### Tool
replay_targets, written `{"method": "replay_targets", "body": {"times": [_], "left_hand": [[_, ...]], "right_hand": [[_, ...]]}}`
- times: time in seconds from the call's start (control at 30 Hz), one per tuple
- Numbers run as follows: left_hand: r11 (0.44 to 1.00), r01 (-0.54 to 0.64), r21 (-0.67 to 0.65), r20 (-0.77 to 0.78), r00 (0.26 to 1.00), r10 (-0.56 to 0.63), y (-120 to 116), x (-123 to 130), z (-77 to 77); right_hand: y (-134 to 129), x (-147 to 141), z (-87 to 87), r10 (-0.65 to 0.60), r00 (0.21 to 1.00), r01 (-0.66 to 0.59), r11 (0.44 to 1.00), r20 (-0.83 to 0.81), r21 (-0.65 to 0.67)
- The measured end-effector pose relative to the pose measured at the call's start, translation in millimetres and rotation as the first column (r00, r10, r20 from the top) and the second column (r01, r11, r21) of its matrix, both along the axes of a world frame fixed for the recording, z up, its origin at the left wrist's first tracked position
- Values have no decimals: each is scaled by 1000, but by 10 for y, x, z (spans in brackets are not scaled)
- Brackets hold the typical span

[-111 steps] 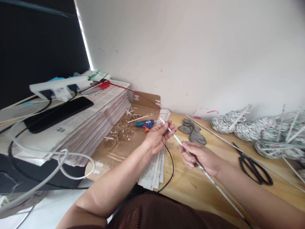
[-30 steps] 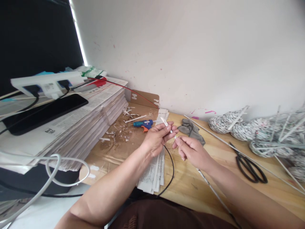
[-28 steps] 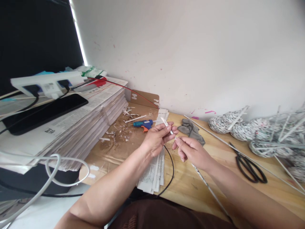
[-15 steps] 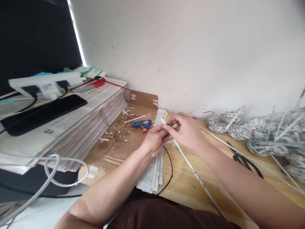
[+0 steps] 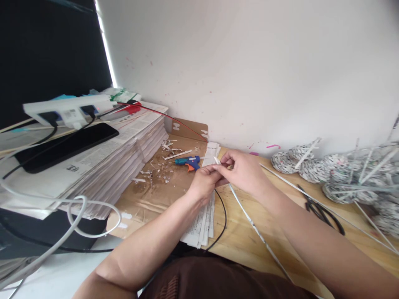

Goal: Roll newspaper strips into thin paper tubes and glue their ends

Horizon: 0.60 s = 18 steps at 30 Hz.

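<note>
Both hands meet over the front of the table, fingers closed around the upper end of a thin rolled paper tube [image 5: 249, 218]. My left hand [image 5: 205, 179] pinches it from the left, its fingertips partly covered by the other hand. My right hand [image 5: 238, 168] grips it from the right, thumb and forefinger pressed together. A short white tip sticks up above the fingers, while the long part slants down to the right towards my lap. Under the hands lie long newspaper strips [image 5: 199, 230]. Just left of them a blue glue gun [image 5: 188, 162] with an orange trigger rests on brown cardboard [image 5: 149, 209].
At left, a tall newspaper stack [image 5: 131, 162] carries a black phone [image 5: 71, 145] and a white power strip [image 5: 70, 109]. White cable [image 5: 77, 232] loops at its front. Paper scraps [image 5: 152, 174] litter the cardboard. To the right are black scissors [image 5: 324, 214] and woven paper coils [image 5: 314, 166].
The view has shifted slightly, so the stack and cable sit further right. Both hands keep their grip on the paper tube, with little movement of the fingers.
</note>
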<state>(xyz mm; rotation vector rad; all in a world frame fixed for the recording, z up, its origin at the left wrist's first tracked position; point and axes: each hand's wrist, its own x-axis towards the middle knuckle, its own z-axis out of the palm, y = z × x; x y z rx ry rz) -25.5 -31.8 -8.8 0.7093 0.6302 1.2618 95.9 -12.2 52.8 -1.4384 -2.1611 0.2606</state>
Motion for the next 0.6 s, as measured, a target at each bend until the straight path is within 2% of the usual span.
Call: {"method": "replay_targets", "body": {"times": [0.13,0.27,0.37,0.43,0.6], "left_hand": [[999,-3,-34,24,1000,3,-59,-38,1],[986,-106,-131,104,987,120,-137,-86,-27],[977,-143,-159,140,976,165,-235,-181,-61],[973,-163,-164,144,972,187,-322,-290,-79],[932,-284,-226,124,940,317,-539,-632,-119]], "right_hand": [[30,-18,-10,9,1000,-10,995,-18,-97],[41,-97,-39,-6,995,-13,981,-95,-193],[92,-178,-105,62,975,-131,936,-212,-327],[167,-234,-175,87,968,-173,913,-237,-370],[350,-428,-394,38,999,-27,946,26,-323]]}}
